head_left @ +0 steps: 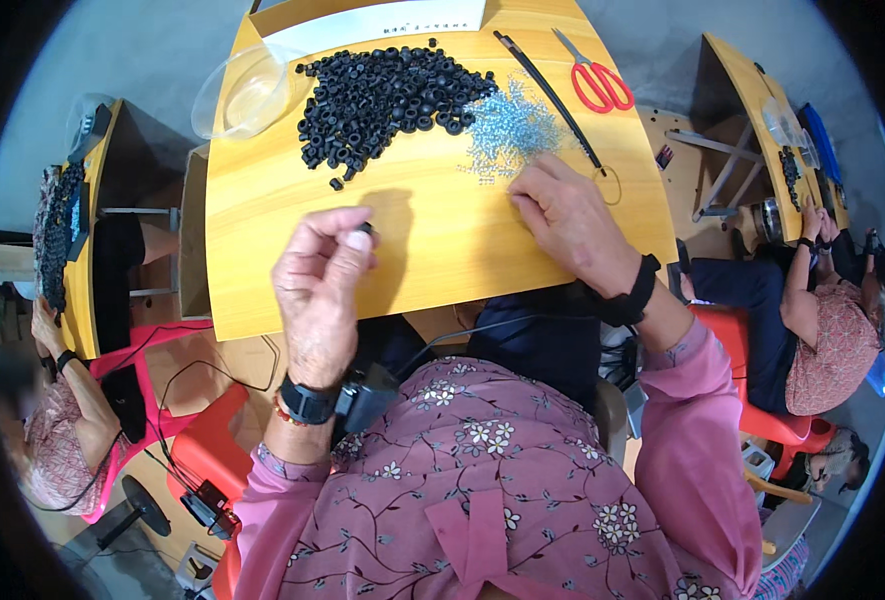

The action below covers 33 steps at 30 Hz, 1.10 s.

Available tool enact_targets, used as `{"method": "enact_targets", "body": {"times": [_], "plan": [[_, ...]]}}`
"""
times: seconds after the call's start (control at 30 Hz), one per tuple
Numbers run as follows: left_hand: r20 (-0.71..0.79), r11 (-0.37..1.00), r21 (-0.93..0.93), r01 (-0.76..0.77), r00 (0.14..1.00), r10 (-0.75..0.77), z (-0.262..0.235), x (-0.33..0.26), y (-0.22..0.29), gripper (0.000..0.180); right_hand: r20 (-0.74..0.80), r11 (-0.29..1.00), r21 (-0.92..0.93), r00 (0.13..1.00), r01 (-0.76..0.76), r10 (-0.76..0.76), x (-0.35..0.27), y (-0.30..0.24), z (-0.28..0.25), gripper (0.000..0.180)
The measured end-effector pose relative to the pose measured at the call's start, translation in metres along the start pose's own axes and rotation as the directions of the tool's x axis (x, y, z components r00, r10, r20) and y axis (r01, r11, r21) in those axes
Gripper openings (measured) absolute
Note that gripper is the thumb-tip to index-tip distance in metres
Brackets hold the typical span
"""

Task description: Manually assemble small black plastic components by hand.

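Note:
My left hand [320, 280] is raised above the wooden table [432, 250] and pinches one small black rubber ring [364, 229] between thumb and fingers. My right hand [567, 218] lies on the table, its fingertips at the edge of a scatter of tiny clear pale-blue pieces [510, 130]. A large heap of black rubber rings [387, 95] lies at the table's far middle, beyond both hands. Whether the right hand's fingers grip one of the pale pieces is hidden.
A clear plastic bowl [240, 95] sits at the far left corner. A long black strip [547, 95] and red-handled scissors [592, 75] lie at the far right. A white sheet [372, 22] lies at the far edge. Other people sit at neighbouring tables left [62, 400] and right [822, 330].

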State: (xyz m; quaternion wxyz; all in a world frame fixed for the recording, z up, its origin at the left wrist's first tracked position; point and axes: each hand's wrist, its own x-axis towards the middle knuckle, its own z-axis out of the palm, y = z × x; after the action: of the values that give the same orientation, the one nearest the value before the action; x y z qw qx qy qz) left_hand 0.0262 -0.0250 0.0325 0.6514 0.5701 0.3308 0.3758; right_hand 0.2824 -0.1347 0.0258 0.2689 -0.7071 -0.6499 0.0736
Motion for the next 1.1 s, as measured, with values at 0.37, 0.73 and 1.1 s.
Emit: {"method": "enact_targets", "body": {"times": [0.37,0.73,1.1], "plan": [[0.223,0.897,-0.416,0.149,0.973,-0.058,0.013,-0.024,-0.025,0.027,-0.075,0.935,0.323,0.980,-0.150,0.183,-0.019,-0.029,-0.002,0.007],[0.237,0.928,-0.360,0.099,0.971,-0.011,0.011,-0.024,-0.027,0.027,-0.075,0.804,0.589,0.996,0.078,-0.042,-0.007,-0.091,0.007,0.008],[0.299,0.907,-0.389,0.161,0.953,-0.041,0.005,-0.023,-0.030,0.018,0.027,0.914,0.343,0.971,0.216,-0.239,0.007,-0.095,-0.003,0.010]]}}
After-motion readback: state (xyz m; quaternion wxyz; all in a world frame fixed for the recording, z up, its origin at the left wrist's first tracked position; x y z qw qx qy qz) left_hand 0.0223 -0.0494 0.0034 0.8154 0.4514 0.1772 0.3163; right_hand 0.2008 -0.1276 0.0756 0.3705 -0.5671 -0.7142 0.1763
